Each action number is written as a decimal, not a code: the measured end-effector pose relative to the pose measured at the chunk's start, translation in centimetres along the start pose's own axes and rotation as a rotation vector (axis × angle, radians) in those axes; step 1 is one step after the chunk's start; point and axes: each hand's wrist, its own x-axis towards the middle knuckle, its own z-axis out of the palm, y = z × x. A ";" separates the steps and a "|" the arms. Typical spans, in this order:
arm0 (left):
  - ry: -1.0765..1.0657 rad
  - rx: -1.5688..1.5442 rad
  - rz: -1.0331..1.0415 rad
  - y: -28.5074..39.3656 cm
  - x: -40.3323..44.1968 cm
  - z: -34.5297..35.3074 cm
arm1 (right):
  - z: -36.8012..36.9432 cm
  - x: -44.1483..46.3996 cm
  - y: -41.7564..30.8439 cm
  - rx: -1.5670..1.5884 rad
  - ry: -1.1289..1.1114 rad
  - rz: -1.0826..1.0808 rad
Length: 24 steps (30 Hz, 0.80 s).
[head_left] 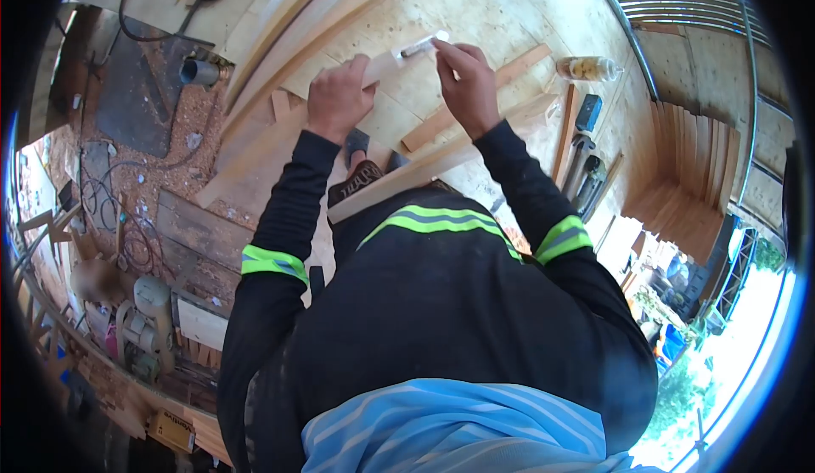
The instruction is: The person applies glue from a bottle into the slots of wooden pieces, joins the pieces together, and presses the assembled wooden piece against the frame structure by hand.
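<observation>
Over the pale wooden work surface, my left hand [340, 98] closes round a whitish, roughly cylindrical object [384, 67], possibly a bottle; its kind is unclear. My right hand [469, 87] pinches a slim piece with a white end [424, 43], just beyond the tip of that object. Whether the two pieces touch or are joined I cannot make out. Beneath my hands lie a short wooden strip [475, 98] and a longer board [450, 160] that reaches back to my waist.
Long curved planks [293, 27] run along the left. A clear jar with yellowish contents [587, 69] lies at right, near hand tools [579, 163] and stacked wooden slats [692, 163]. Sawdust, cables and a dark metal plate [140, 91] cover the floor at left.
</observation>
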 end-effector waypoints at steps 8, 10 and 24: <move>0.439 -0.268 -0.018 9.3 0.7 -9.0 | -7.0 -1.3 -5.0 1.006 0.169 0.306; 0.542 -0.356 0.052 12.6 1.5 -11.1 | -8.1 -0.5 -6.8 0.964 -0.025 0.172; 0.209 -1.040 0.522 21.5 5.1 -22.7 | -9.8 6.0 -9.1 1.083 -0.168 -0.326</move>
